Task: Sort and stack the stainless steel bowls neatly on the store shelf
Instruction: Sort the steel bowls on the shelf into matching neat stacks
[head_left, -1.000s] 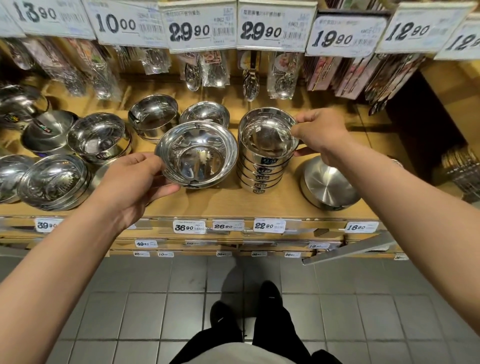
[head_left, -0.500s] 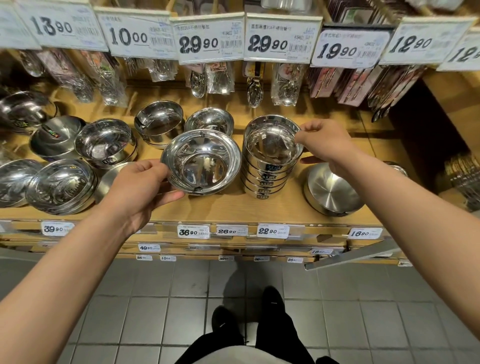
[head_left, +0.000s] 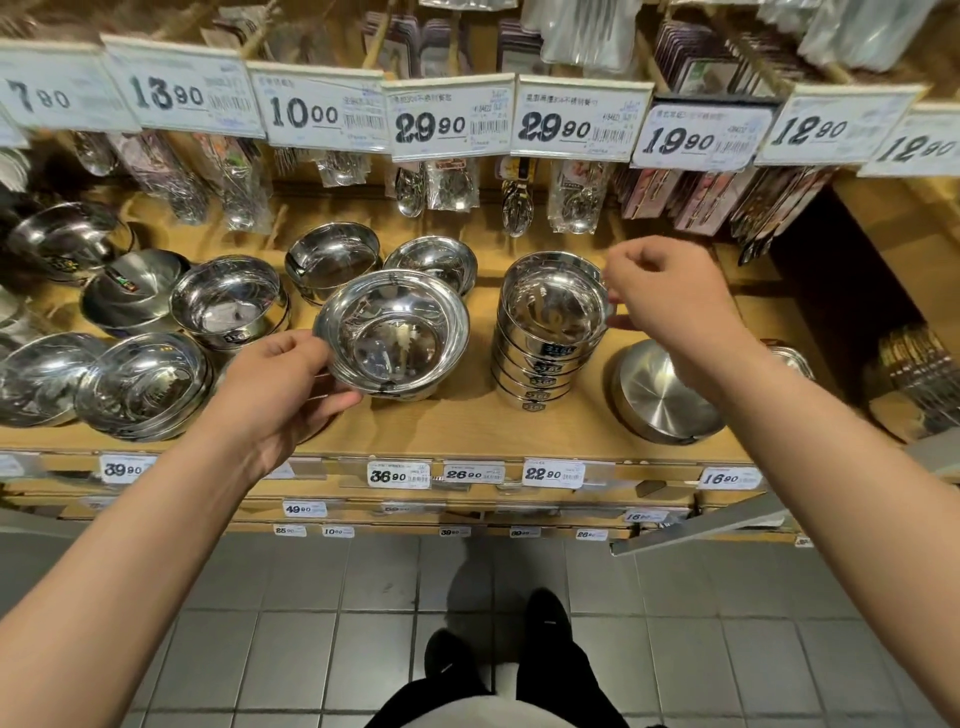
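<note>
Shelf (head_left: 467, 421), wooden, carrying stainless steel bowls; catalogue of visible items:

Wide bowl (head_left: 392, 335), empty, tilted toward the camera at centre of shelf, held at its left rim by left hand (head_left: 275, 387), thumb over the rim and fingers clamped beneath.

Stack of bowls (head_left: 548, 332), nested upright to the right of the wide bowl, each wall bearing a small dark label, writing too small to read. Right hand (head_left: 670, 304) at the top bowl's right rim, fingers curled together; whether they pinch the rim cannot be told.

Overturned bowl (head_left: 662, 392), base up, right of the stack.

Further bowls, empty: deep bowl (head_left: 228, 301), nested pair (head_left: 143, 384) at front left, two bowls (head_left: 332, 257) at rear.

Hanging price cards (head_left: 449, 117) read 7.90, 13.90, 10.00, 29.90, 29.90, 19.90, 12.90, 12.90. Shelf-edge tags (head_left: 399, 474) read 39.90, 36.90, 26.90, 22.90, 16.90.

Packaged spoons (head_left: 410, 187) hang beneath the cards
</note>
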